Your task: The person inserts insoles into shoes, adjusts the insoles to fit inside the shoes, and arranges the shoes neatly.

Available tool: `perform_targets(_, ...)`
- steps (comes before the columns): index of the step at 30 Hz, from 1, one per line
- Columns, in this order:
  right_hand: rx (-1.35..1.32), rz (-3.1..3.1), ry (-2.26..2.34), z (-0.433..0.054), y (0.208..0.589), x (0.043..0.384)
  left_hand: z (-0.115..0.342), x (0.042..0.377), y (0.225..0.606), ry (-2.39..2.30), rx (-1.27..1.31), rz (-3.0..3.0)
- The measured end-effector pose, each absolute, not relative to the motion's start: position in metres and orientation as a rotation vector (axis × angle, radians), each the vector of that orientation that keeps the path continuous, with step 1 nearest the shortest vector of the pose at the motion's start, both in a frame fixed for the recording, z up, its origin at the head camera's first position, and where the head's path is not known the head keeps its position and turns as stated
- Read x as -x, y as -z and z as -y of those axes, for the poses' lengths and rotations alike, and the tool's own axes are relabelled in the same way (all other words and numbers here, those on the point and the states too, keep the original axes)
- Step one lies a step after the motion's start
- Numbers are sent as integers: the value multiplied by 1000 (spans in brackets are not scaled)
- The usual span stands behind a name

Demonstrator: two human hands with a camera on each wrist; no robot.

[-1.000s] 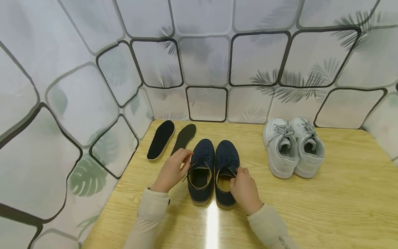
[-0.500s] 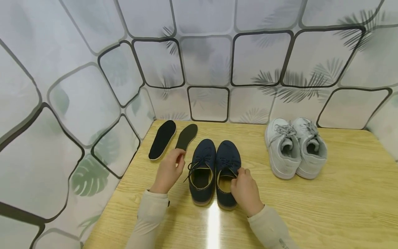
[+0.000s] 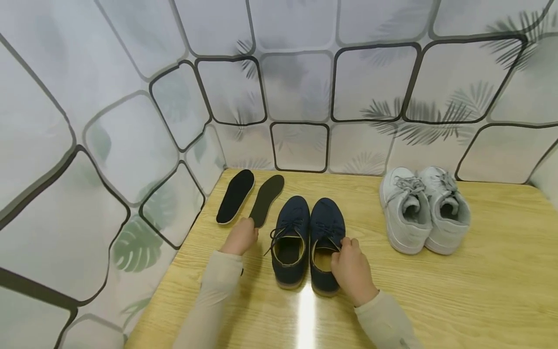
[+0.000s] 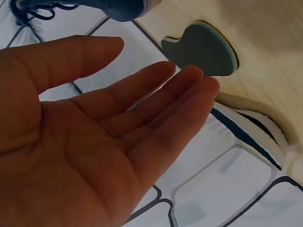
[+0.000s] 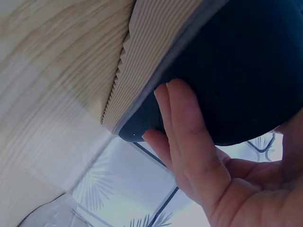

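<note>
A pair of navy lace-up shoes stands side by side, toes pointing away: the left shoe (image 3: 291, 213) and the right shoe (image 3: 328, 215). My right hand (image 3: 354, 271) grips the right shoe at its outer side. In the right wrist view its fingers (image 5: 187, 118) press on the navy fabric above the ribbed sole, while the thumb is mostly hidden behind the collar. My left hand (image 3: 241, 236) is at the near end of a dark grey insole (image 3: 267, 198). The left wrist view shows its fingers (image 4: 156, 137) extended and nothing in the palm. A black insole (image 3: 235, 196) lies farther left.
A pair of white sneakers (image 3: 410, 228) stands on the right of the wooden table (image 3: 492, 271). Patterned curtain panels (image 3: 301, 87) rise along the table's back and left side.
My left hand has moved from beside the left navy shoe, left and down to the near end of the grey insole. My right hand stays on the right shoe; the view shifts slightly.
</note>
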State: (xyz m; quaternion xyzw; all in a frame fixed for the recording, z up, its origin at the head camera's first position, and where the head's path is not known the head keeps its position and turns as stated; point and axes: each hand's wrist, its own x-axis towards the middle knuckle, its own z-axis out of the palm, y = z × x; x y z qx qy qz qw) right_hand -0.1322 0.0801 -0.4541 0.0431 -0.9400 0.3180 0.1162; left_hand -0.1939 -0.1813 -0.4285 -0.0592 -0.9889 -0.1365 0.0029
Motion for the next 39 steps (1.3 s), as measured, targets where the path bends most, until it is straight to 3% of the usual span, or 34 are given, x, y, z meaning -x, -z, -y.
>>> perform_targets(8,-124,2744,-951,-79,455,130,183,248,439,410,-31,3160)
perform_targets(14,-105,2762,-961,-77,455,126,182,271,457,273,-49,3248)
perform_targets(23,-119,2717,-945,-78,457,126,178,275,460,288,-95,3179)
perform_targets(39,-103,2721,-975,-78,453,127,178,248,441,1032,-125,2737)
